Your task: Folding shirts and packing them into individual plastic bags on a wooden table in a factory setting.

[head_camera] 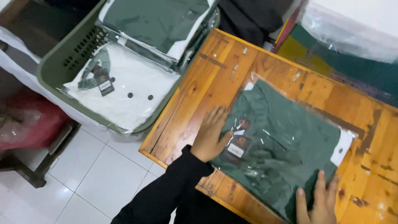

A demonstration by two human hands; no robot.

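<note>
both hands (212, 135) press flat on bagged green shirt (282, 145) atop wooden table (207, 79).

The folded shirt (282, 141) in its clear bag is dark green with a white collar edge. The surface (215, 74) is orange-brown wood with dark stains. The basket (62, 62) is olive green, holding a white shirt (124, 95) with dark buttons. The floor (99, 174) is white tile.
</note>
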